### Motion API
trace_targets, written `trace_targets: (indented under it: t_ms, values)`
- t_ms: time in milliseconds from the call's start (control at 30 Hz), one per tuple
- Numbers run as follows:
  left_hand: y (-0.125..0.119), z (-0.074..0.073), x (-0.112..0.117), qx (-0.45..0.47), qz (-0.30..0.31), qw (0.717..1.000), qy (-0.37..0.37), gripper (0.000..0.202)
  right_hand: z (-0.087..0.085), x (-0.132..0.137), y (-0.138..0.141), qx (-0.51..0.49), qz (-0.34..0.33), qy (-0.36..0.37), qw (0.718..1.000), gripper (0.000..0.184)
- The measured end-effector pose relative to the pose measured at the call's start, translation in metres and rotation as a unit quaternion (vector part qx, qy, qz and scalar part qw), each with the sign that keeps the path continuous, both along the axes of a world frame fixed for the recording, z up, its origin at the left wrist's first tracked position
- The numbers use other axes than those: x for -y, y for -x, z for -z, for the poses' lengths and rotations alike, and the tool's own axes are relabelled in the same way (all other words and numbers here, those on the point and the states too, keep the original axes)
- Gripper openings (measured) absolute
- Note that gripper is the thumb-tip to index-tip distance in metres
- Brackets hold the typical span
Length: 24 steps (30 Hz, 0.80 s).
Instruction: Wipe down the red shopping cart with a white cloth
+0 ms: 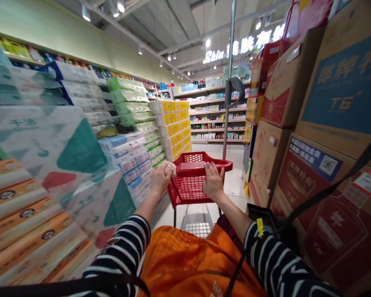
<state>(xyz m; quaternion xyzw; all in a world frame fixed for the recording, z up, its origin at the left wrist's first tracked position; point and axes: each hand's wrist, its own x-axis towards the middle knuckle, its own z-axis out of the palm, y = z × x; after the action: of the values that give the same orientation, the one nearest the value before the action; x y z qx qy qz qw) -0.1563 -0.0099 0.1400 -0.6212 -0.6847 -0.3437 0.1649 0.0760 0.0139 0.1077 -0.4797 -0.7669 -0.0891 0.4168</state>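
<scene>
A red plastic shopping cart (pixel 193 189) stands right in front of me, its basket of open mesh. My left hand (pixel 160 178) is closed on a crumpled, pale cloth (pixel 170 168) at the left end of the cart's handle. Toward the right of that handle (pixel 188 166), my right hand (pixel 214 181) lies over the bar with its fingers bent across the top. The far sides of those fingers are hidden. Striped sleeves and an orange apron (pixel 200 260) show below the hands.
Stacked tissue packs (pixel 136 152) and yellow-and-white packs (pixel 174 128) line the left side. Cardboard boxes (pixel 275 152) pile up on the right. A metal pole (pixel 229 49) with a grey loop handle rises past the cart. Product shelves (pixel 214 113) stand across the far end.
</scene>
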Motion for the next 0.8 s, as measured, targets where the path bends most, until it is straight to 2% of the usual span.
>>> trace_targets:
  t_ms: [67,167,233,300,400,500,567,600,667,800]
  values:
    - [-0.015,-0.001,-0.004,0.006,0.022,1.000,-0.005,0.032,-0.001,0.001,0.000,0.002,0.003,0.002,1.000,0.061]
    - [-0.054,-0.006,-0.009,0.017,0.062,0.998,-0.028,0.032,-0.003,0.002,-0.001,0.014,0.003,0.004,1.000,0.061]
    - [-0.080,-0.010,-0.012,0.002,0.111,0.993,-0.030,0.033,-0.004,0.003,-0.003,0.027,-0.007,-0.002,1.000,0.061]
    - [-0.096,-0.013,-0.013,-0.031,0.150,0.988,-0.011,0.035,-0.005,0.001,-0.009,0.032,-0.015,-0.018,0.999,0.060]
    - [-0.086,-0.014,-0.011,-0.065,0.137,0.988,0.021,0.037,-0.008,-0.006,-0.024,-0.004,0.035,-0.026,0.999,0.059]
    - [-0.055,-0.013,-0.009,-0.024,0.052,0.998,0.030,0.037,-0.008,-0.014,-0.039,-0.037,0.099,0.011,0.994,0.059]
    - [-0.044,-0.013,-0.009,0.013,0.017,0.999,0.028,0.036,-0.007,-0.019,-0.044,-0.046,0.103,0.027,0.993,0.059]
    - [-0.045,-0.014,-0.010,0.020,0.024,0.999,0.028,0.036,-0.005,-0.021,-0.045,-0.052,0.098,0.028,0.993,0.059]
    - [-0.064,-0.016,-0.012,0.010,0.068,0.997,0.032,0.036,-0.004,-0.023,-0.044,-0.068,0.091,0.023,0.993,0.060]
    - [-0.129,-0.020,-0.018,-0.055,0.165,0.984,0.045,0.037,-0.002,-0.023,-0.042,-0.064,0.090,0.021,0.994,0.059]
